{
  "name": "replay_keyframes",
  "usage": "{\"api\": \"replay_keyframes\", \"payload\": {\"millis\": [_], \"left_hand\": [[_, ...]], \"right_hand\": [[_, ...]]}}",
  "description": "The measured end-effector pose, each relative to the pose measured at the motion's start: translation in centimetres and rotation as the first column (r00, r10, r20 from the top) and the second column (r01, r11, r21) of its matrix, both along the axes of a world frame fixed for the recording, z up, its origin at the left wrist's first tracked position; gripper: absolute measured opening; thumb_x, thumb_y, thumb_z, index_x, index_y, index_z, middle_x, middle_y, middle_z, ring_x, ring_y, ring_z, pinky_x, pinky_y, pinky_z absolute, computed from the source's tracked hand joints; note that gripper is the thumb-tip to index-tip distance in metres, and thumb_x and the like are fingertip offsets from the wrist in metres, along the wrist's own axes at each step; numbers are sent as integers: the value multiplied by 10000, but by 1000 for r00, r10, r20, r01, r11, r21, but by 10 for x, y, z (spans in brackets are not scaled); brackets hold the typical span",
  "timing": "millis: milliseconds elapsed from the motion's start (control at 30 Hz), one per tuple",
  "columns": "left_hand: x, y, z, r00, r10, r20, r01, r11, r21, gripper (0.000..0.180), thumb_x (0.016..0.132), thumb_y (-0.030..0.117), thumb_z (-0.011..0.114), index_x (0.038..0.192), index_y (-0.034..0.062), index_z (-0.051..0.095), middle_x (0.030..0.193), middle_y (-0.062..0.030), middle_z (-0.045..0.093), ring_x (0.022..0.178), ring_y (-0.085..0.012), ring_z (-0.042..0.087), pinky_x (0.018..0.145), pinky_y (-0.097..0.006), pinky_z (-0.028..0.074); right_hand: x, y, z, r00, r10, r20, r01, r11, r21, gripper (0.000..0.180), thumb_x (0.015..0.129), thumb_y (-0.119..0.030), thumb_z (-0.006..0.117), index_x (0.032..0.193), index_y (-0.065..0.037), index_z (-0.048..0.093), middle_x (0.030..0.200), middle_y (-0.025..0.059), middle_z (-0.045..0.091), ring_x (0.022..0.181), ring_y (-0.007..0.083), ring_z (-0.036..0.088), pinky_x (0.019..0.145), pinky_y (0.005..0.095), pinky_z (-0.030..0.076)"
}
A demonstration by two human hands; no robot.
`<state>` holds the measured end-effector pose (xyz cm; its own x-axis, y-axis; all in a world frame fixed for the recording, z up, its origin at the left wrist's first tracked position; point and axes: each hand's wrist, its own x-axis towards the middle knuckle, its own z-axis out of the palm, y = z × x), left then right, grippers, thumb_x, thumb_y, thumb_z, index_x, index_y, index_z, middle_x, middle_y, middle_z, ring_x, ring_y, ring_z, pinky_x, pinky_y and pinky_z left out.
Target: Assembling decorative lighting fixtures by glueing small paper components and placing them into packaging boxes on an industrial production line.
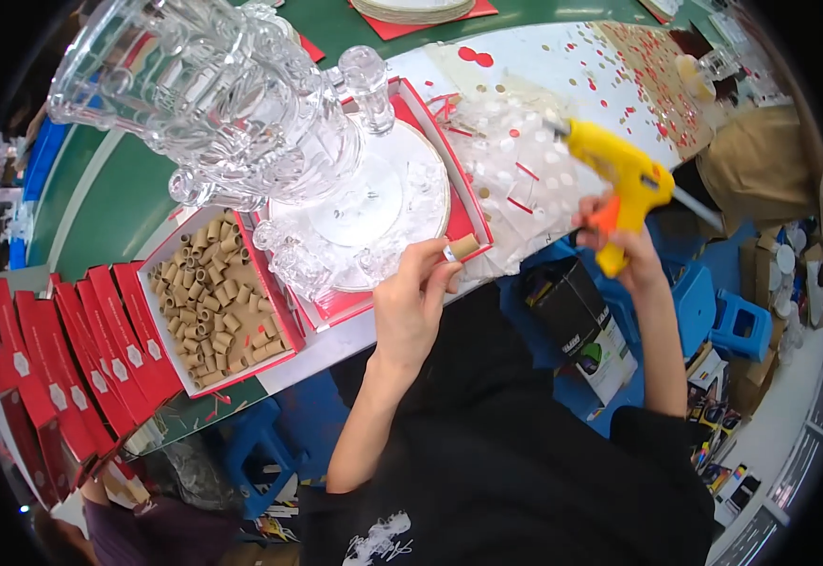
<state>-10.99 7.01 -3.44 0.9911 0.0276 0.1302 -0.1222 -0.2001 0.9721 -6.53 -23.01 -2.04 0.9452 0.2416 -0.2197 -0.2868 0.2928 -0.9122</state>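
Glass stand [242, 104] nearest lens, on red tray [468, 203]. Left hand [416, 302] pinches cardboard tube [461, 247] at tray edge. Right hand [624, 241] grips yellow glue gun [619, 174]. Box of tubes [213, 302] left.

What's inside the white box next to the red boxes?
The box is full of short brown cardboard tubes, heaped loosely. They cover its bottom, so anything beneath them is hidden.

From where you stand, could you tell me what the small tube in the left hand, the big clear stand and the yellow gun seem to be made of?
Small tube: looks like rolled brown cardboard, matte, with a pale end.
Clear stand: glass or clear acrylic, see-through with bright glints; I cannot tell which.
Yellow glue gun: probably moulded plastic, smooth and slightly shiny, with an orange trigger.
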Motion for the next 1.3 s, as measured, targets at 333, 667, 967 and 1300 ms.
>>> {"api": "replay_keyframes", "payload": {"millis": [333, 667, 967, 1300], "left_hand": [[-2, -1, 5, 996, -25, -84, 27, 999, 23, 178, 928, 25, 565, 1086, -41, 517, 916, -120, 697, 647, -111, 636, 560, -208, 483], [-1, 0, 4, 997, -27, -67, 29, 999, 31, 180, 935, 34, 558, 1093, -38, 512, 938, -118, 697, 676, -111, 649, 561, -199, 488], [-1, 0, 4, 998, -26, -63, 29, 999, 44, 182, 923, 3, 562, 1092, -39, 509, 927, -125, 697, 677, -113, 649, 563, -200, 487], [-2, 0, 4, 999, -15, -52, 15, 1000, 8, 189, 915, -8, 569, 1090, -41, 505, 926, -128, 698, 676, -115, 649, 565, -202, 492]], "right_hand": [[-59, 23, 15, 984, 177, 22, -177, 984, -4, 233, 824, -256, 655, 942, -79, 560, 744, 56, 614, 733, 189, 626, 714, 326, 507], [-54, 27, 3, 979, 200, -33, -201, 980, -14, 247, 808, -266, 678, 921, -80, 561, 695, 45, 585, 659, 162, 610, 659, 296, 511], [-46, 31, 0, 979, 201, -45, -202, 979, -7, 237, 806, -259, 678, 902, -82, 552, 674, 39, 569, 633, 148, 588, 646, 289, 504], [-46, 34, 3, 978, 180, -101, -184, 982, -30, 249, 790, -240, 686, 884, -65, 536, 657, 37, 549, 605, 136, 570, 619, 287, 500]]}}
